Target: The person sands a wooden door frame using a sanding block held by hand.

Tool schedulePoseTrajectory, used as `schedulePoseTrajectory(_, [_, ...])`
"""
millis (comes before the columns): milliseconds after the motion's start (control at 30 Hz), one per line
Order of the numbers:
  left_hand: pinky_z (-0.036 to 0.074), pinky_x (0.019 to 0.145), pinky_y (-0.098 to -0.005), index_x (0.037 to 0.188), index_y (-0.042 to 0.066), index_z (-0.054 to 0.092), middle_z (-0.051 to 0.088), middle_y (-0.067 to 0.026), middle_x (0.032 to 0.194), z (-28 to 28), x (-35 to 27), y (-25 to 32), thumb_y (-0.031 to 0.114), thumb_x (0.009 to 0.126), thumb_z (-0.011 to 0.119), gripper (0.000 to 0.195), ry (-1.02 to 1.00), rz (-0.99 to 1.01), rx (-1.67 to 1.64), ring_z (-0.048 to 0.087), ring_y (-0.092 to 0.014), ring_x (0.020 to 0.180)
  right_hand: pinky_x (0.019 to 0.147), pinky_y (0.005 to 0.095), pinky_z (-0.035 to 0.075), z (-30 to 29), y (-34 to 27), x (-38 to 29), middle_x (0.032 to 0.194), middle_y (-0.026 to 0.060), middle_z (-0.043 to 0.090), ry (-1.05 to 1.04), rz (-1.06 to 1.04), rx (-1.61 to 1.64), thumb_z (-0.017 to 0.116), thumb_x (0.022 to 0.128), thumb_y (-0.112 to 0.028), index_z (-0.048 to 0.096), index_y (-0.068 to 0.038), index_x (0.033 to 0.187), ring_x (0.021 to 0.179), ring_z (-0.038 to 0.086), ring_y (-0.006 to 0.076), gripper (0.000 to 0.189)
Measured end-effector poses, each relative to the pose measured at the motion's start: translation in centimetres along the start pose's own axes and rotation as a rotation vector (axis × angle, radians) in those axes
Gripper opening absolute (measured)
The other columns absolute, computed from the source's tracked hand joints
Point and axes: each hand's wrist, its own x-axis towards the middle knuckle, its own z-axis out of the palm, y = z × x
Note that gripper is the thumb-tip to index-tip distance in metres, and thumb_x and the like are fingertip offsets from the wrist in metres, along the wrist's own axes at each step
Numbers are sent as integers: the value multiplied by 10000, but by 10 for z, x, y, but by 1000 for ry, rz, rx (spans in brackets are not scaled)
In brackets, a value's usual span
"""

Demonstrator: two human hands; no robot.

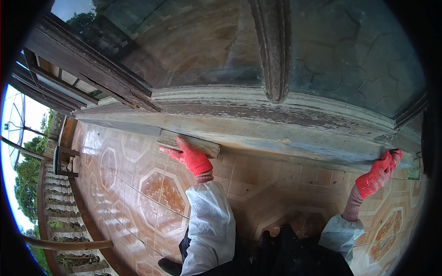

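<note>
My left hand (188, 157), in a red knitted glove dusted with white, rests against a weathered wooden block (198, 145) beside the low wall. Its fingers are spread, one lying across the block's face and another pointing left along the near edge. My right hand (378, 173), gloved the same way, is at the far right end of the painted ledge (262, 136). Its fingers are curled around a small dark piece (396, 151), mostly hidden, whose kind I cannot make out. Above the ledge runs a wooden window frame (221, 110) with worn, flaking paint.
Large glass panes (207, 45) flank a wooden upright (274, 51). Patterned tiles cover the floor (165, 193). At left stand a balustrade (60, 207), a small dark stool-like object (64, 160) and a pole (69, 244). A satellite dish (15, 127) shows outside.
</note>
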Motion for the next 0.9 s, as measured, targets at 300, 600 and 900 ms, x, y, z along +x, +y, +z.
schedulePoseTrajectory(300, [111, 1168, -467, 1523, 55, -49, 26, -215, 1575, 0, -19, 4, 292, 874, 598, 947, -128, 353, 442, 118, -345, 1447, 1034, 317, 333, 3, 7, -2, 1303, 138, 542, -9, -21, -6, 437, 970, -183, 546, 74, 1231, 1187, 491, 250, 382])
schedulePoseTrajectory(600, [203, 1133, -500, 1520, 68, -41, 90, -277, 1519, 4, -51, 5, 379, 815, 676, 1053, -278, 529, 486, 168, -389, 1411, 997, 318, 367, 1, 15, 2, 1261, 130, 571, 18, -24, 56, 458, 963, -200, 565, 75, 1210, 1136, 527, 249, 385])
schedulePoseTrajectory(900, [358, 1015, -523, 1516, 272, 141, 192, -225, 1467, 52, -131, 44, 245, 756, 758, 979, -240, 837, 288, 344, -394, 1303, 921, 330, 414, 8, 2, 0, 1101, 150, 632, 112, -72, -75, 449, 945, -201, 640, 62, 1083, 1004, 576, 279, 353])
